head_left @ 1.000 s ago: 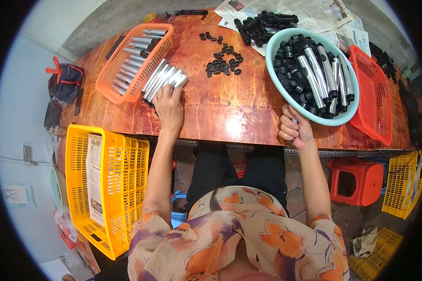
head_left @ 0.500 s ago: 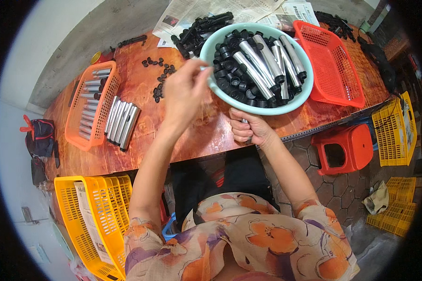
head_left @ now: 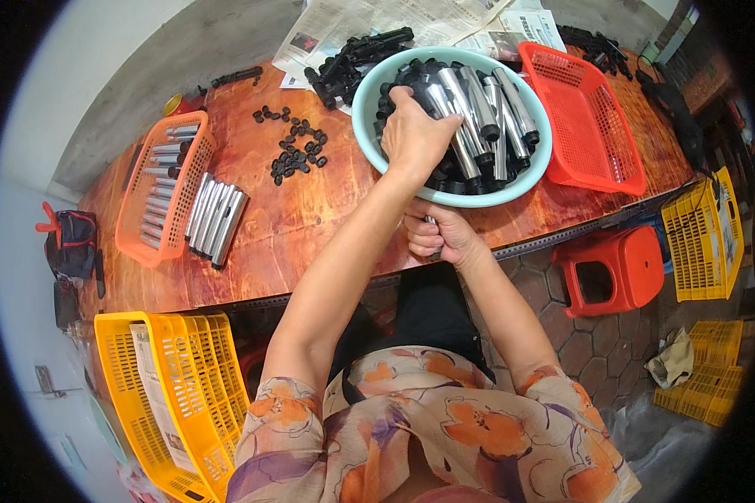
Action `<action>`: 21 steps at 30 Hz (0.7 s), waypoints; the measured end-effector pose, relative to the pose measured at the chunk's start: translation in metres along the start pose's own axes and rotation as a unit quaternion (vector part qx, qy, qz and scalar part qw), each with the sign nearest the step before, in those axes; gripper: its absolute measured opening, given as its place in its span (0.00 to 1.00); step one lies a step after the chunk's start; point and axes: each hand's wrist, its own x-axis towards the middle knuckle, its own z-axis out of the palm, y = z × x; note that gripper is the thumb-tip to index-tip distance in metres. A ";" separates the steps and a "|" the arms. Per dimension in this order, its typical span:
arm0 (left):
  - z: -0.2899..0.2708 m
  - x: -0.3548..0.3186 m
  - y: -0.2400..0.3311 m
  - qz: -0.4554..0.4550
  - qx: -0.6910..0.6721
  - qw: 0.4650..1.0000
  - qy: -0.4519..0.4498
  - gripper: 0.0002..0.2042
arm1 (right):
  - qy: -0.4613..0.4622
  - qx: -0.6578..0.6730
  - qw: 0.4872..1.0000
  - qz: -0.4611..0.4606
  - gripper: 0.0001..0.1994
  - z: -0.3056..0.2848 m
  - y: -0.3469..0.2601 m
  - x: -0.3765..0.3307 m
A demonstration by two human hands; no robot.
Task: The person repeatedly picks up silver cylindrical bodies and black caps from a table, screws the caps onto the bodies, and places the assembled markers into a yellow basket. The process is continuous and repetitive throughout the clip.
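My left hand [head_left: 418,134] reaches over the near-left rim of a pale green basin [head_left: 366,144]. Its thumb stands away from the bent index finger, and the other fingers are partly hidden. Beneath and beside it lie black plastic caps [head_left: 446,186] and several silver tubes with black ends [head_left: 479,105]. At the table edge, just below the basin, my right hand [head_left: 445,233] is closed in a fist. A thin silvery piece [head_left: 430,220] pokes out of it; the rest is covered by the fingers.
Small black caps [head_left: 295,159] lie scattered left of the basin. Farther left, silver tubes [head_left: 218,220] rest beside an orange basket [head_left: 174,243] holding more tubes. A red basket [head_left: 577,126] stands right. Black parts lie on newspaper [head_left: 344,33]. A red stool [head_left: 617,272] and yellow crates [head_left: 176,394] flank the table.
My left hand has moved right, from beside the basin to over its contents. My right hand stays closed at the table edge. The view has shifted slightly.
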 end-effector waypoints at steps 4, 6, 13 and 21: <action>0.002 0.012 -0.019 -0.074 -0.353 0.930 -0.075 0.22 | -0.024 0.016 1.000 -0.003 0.10 -0.001 0.003 0.002; -0.011 0.009 -0.013 -0.071 -0.533 0.841 -0.061 0.12 | -0.013 0.007 1.000 0.001 0.12 0.003 0.001 0.002; -0.104 -0.046 -0.048 0.055 -0.564 0.823 0.045 0.11 | 0.045 -0.036 0.998 -0.017 0.19 0.014 -0.001 -0.001; -0.096 -0.116 -0.122 -0.046 -0.460 0.883 0.080 0.18 | 0.143 -0.222 0.964 -0.033 0.16 0.052 0.013 0.007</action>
